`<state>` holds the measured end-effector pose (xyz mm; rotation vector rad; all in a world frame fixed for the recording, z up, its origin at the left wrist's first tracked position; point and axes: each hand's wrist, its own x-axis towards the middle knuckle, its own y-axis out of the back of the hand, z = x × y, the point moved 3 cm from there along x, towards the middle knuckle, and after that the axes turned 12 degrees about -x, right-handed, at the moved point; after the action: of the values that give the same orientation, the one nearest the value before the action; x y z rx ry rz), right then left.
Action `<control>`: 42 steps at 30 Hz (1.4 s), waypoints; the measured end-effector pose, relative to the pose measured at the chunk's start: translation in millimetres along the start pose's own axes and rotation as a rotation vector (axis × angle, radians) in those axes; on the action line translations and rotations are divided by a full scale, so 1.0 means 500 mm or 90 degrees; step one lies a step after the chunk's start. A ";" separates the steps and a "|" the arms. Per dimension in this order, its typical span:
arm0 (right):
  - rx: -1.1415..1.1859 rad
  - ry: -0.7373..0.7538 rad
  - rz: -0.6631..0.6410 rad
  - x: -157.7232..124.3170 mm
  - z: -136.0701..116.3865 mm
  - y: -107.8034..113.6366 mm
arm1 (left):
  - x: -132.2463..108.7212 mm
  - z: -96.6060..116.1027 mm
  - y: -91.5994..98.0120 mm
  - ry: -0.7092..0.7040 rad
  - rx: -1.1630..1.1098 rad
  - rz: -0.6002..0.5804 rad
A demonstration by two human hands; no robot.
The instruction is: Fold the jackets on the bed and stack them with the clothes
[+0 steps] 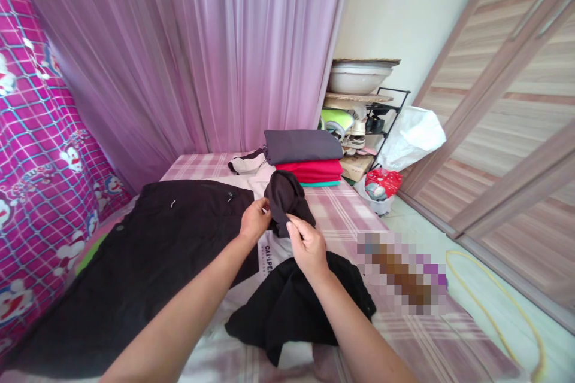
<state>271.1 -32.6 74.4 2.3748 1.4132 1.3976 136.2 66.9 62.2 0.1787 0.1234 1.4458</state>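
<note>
My left hand (pixel 256 219) is closed, its thumb and fingers pinching the left edge of a bunched dark brown garment (pixel 291 194). The fingers of my right hand (pixel 308 244) are closed on the garment's lower edge. Its exact kind cannot be made out. Under my hands, a white shirt (pixel 266 260) with dark printed letters lies spread on the bed, partly covered. Beneath my right forearm lies crumpled black cloth (pixel 287 305). A large black garment (pixel 179 251) with a small zip lies flat to the left, partly behind my left forearm.
Folded clothes in dark grey (pixel 303 146), red (pixel 309 170) and green are stacked at the bed's far edge. The plaid bedsheet (pixel 332 209) spreads underneath. A shoe rack (pixel 386 131), white bag (pixel 417 134) and wooden wardrobe (pixel 503 102) stand right. Purple curtains (pixel 224 42) hang behind.
</note>
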 end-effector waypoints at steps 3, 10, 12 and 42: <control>-0.094 0.080 -0.032 -0.014 0.013 -0.015 | -0.003 -0.015 0.018 0.084 -0.122 -0.108; -0.196 0.135 -0.196 -0.034 -0.001 -0.061 | -0.060 -0.025 0.055 0.203 -0.301 -0.135; -0.184 0.112 -0.238 -0.007 0.006 -0.056 | -0.071 -0.025 0.047 0.150 -0.305 -0.082; -0.388 0.036 -0.394 0.307 0.124 -0.245 | -0.065 -0.110 0.040 0.223 -0.351 -0.054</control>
<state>259.2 172.5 86.0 1.3854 1.3115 1.4326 102.3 39.4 11.6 -0.5269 0.0135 1.3637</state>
